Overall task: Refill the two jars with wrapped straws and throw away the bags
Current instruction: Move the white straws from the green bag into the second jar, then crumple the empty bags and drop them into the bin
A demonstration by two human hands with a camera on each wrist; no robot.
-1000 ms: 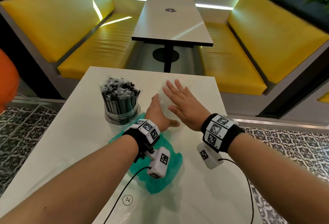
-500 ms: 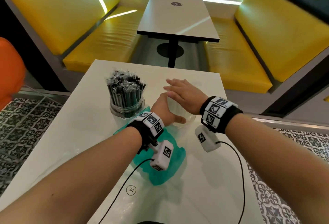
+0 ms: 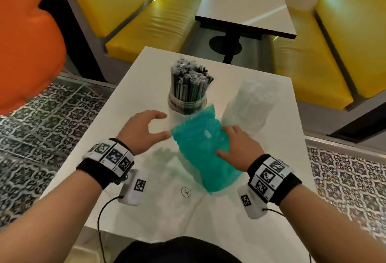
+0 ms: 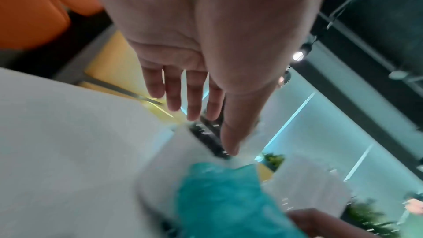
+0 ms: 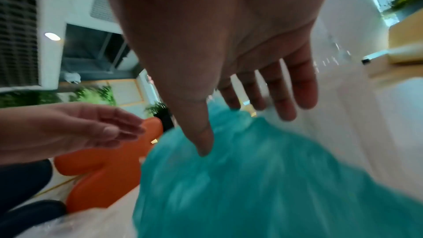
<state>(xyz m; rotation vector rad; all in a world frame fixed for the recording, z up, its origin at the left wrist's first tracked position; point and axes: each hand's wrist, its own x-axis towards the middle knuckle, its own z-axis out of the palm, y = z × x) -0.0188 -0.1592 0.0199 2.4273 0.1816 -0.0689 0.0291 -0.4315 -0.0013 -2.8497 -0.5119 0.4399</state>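
Teal bag (image 3: 201,150) in right hand (image 3: 240,150) grip, beside jar (image 3: 187,104).

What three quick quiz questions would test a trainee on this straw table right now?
1. True or false: the jar of black straws lies tipped over on the white table.
2. Multiple choice: the teal bag is A) gripped by the right hand, B) on the floor, C) stuffed inside a jar.
3. Fill in: the left hand, fingers spread beside the bag, holds ___.

Key: 1 false, it stands upright. 2 A. 3 nothing.
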